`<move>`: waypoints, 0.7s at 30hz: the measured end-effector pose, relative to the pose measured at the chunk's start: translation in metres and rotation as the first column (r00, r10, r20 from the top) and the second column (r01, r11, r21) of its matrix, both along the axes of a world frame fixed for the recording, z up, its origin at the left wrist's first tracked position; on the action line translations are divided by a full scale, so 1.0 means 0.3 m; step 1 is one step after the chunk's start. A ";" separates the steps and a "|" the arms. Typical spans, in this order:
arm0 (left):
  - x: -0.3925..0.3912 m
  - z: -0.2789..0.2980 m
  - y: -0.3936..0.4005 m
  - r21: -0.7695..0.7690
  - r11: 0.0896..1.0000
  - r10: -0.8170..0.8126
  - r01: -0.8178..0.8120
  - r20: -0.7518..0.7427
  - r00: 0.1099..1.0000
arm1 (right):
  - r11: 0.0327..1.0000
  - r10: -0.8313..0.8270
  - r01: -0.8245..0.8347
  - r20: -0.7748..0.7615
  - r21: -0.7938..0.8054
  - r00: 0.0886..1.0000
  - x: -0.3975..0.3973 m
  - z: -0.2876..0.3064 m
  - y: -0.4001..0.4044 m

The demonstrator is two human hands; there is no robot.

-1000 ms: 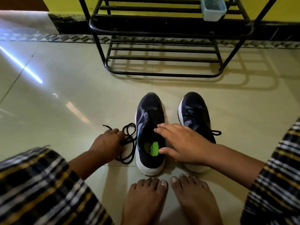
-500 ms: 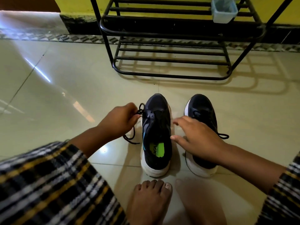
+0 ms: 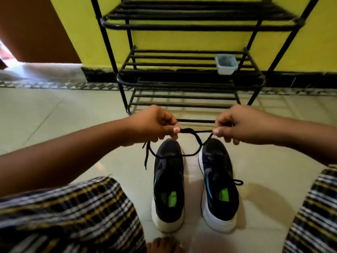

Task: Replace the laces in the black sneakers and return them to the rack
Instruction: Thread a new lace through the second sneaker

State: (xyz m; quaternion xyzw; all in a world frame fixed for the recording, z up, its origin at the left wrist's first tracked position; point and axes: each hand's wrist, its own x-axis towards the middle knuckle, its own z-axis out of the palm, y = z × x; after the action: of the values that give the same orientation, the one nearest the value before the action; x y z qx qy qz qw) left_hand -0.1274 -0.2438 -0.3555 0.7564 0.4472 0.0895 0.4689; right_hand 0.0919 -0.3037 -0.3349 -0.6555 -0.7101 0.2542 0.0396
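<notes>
Two black sneakers with white soles stand side by side on the floor, toes pointing away from me. The left sneaker (image 3: 168, 187) has no lace in it; the right sneaker (image 3: 218, 181) is laced, with a loop lying off its right side. Above their toes a loose black lace (image 3: 189, 143) stretches between my hands. My left hand (image 3: 153, 125) pinches one part of it, and an end dangles below that hand. My right hand (image 3: 238, 123) pinches the other part. A slack loop sags between them over the left sneaker's toe.
A black metal shoe rack (image 3: 189, 73) stands against the yellow wall just beyond the sneakers, with a small pale plastic tub (image 3: 226, 63) on its middle shelf. My knees in checked cloth frame both sides, and my toes (image 3: 162, 245) show at the bottom edge.
My left hand lifted the lace off the floor beside the left sneaker. My right hand left the sneakers and took hold of the lace too. Both hands rose; the view tilted up.
</notes>
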 end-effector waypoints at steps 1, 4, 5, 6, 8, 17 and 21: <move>0.001 0.028 0.007 0.012 1.000 -0.002 0.002 -0.010 1.000 | 1.000 -0.018 0.018 0.001 0.022 1.000 0.014 0.040 -0.002; 0.025 0.142 0.018 0.052 0.999 -0.004 0.005 -0.018 1.000 | 0.996 -0.056 0.057 -0.010 0.065 0.998 0.045 0.171 -0.014; 0.039 0.183 0.016 0.068 0.998 -0.009 0.011 -0.022 1.000 | 0.995 -0.058 0.058 0.005 0.084 0.998 0.051 0.213 -0.020; 0.053 0.215 0.013 0.083 0.996 -0.014 0.016 -0.030 0.999 | 0.994 -0.053 0.051 0.028 0.092 0.998 0.049 0.245 -0.021; 0.088 0.276 0.004 0.125 0.992 -0.029 0.036 -0.061 0.998 | 0.993 -0.039 0.029 0.087 0.111 0.995 0.037 0.307 -0.024; 0.205 0.249 -0.090 0.278 0.958 0.062 -0.066 0.023 0.998 | 0.977 -0.007 -0.035 0.193 0.212 0.981 -0.036 0.257 0.012; 0.205 0.224 -0.101 0.205 0.964 0.131 -0.169 0.185 0.974 | 0.997 -0.079 0.070 -0.326 -0.040 0.942 -0.027 0.221 -0.007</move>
State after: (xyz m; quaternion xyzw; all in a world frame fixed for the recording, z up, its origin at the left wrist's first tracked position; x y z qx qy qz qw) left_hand -0.0659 -0.2741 -0.2882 0.7570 0.4491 0.2380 0.4106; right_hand 0.0839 -0.3058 -0.2686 -0.6310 -0.6648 0.3675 0.1572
